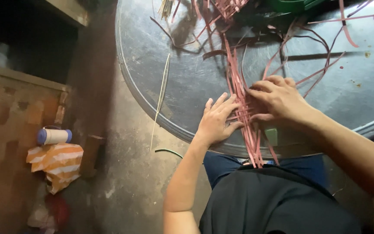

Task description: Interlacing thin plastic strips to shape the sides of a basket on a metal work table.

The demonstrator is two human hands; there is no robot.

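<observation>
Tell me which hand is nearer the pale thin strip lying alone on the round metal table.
Left. The left hand lies flat on the pink woven strips, just right of the pale thin strip. The right hand sits farther right, beyond the weave.

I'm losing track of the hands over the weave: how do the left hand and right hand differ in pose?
The left hand lies flat, fingers spread, pressing the pink strips from the left; the right hand is curled, fingertips working the crossing. The left hand sits nearer the round table's edge; the right hand is further in. Both touch the strips.
</observation>
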